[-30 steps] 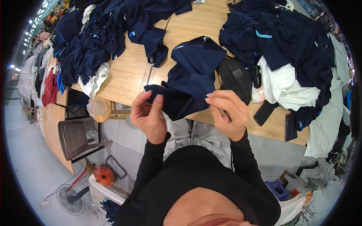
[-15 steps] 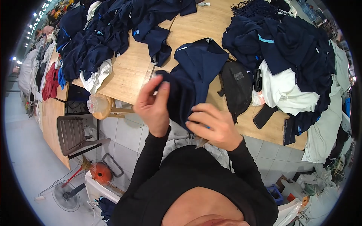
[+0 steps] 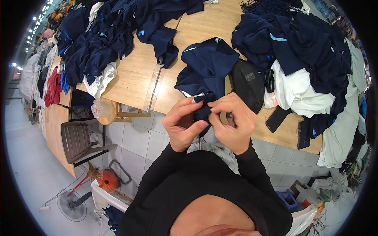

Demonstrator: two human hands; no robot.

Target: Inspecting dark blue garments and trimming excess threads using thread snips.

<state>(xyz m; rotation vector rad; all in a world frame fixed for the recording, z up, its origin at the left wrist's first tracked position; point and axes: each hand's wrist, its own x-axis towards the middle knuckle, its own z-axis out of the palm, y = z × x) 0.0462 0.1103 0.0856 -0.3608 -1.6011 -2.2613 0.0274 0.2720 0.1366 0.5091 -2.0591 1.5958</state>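
Note:
A navy fabric garment (image 3: 210, 65) lies over the near edge of the wooden table, and its near end is lifted in front of my body. My left hand (image 3: 183, 122) pinches this end between thumb and fingers, where a small white patch shows by the fingertips. Close beside it, my right hand (image 3: 233, 122) pinches the same cloth with thumb and forefinger, its other fingers curled. Both sets of fingertips almost meet. Whether the right hand also holds a small tool is hidden.
Right of the garment lie a black pouch (image 3: 247, 86) and a dark phone (image 3: 278, 120). A large heap of navy garments (image 3: 299, 43) with white cloth (image 3: 301, 90) covers the table's right side. Another navy pile (image 3: 102, 35) is at far left, above a wooden stool (image 3: 107, 114) and a chair (image 3: 75, 141).
My hands have come together at the garment's near end. The left moved right and down, the right slightly up; the cloth between them is now gathered small.

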